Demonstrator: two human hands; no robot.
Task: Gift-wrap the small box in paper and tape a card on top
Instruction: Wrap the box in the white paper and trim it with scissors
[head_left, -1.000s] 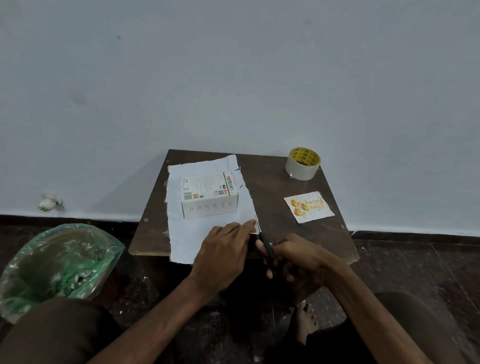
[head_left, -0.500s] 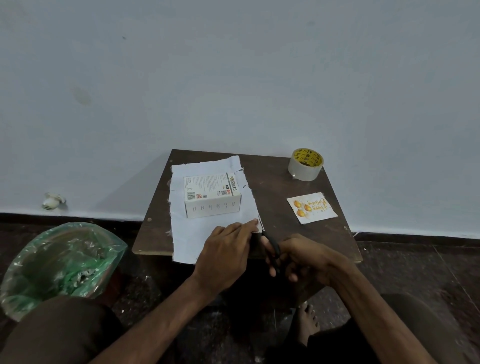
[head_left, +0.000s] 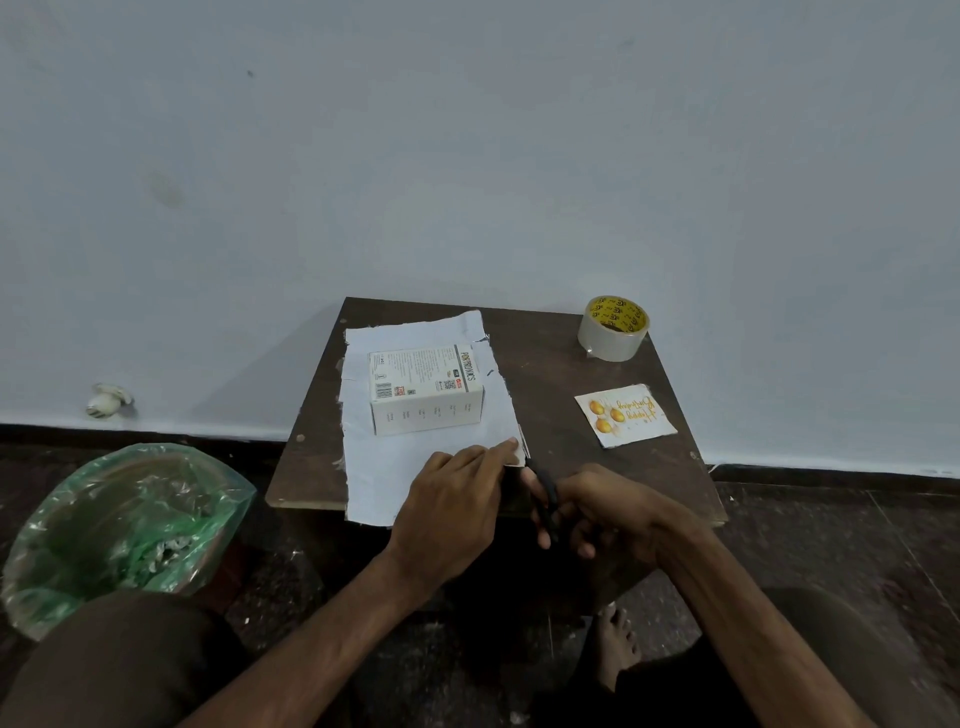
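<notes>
1. Left hand (head_left: 457, 512) lies palm-down on the near right part of the white paper (head_left: 384, 467), fingers (head_left: 496, 449) extended flat, gripping nothing. Judged purpose: pin the sheet so it does not slide or lift during the cut.
2. Right hand (head_left: 605, 512) is clenched around the dark handles of the scissors (head_left: 540, 486). Blades point away from the person, with the tip at the paper's right edge just beyond the left fingertips. Whether the blades are apart or closed: cannot tell.
3. Judged step: trimming the sheet's right side to fit the box; wrapping itself not yet begun.
4. Small box (head_left: 426, 389) sits on the far half of the paper, on the left part of the dark surface (head_left: 561, 364), apart from both hands. Likely left there as a size reference and as a weight on the sheet.
5. Box appearance: white carton, lying flat, with black print, a barcode and small red marks on top, and a row of faint icons on the near side. No paper is folded over it; no tape is on it.
6. Paper appearance: edges ragged and uneven, especially left and far sides; the near edge overhangs the surface.
7. Tape roll (head_left: 614, 328) stands at the far right corner; the card (head_left: 626, 415), with orange balloons and gold script, lies face-up on the right, well apart from the cut. Both look staged for later steps.
8. Green-lined bin (head_left: 124, 519) stands on the floor at left, presumably for offcuts.
</notes>
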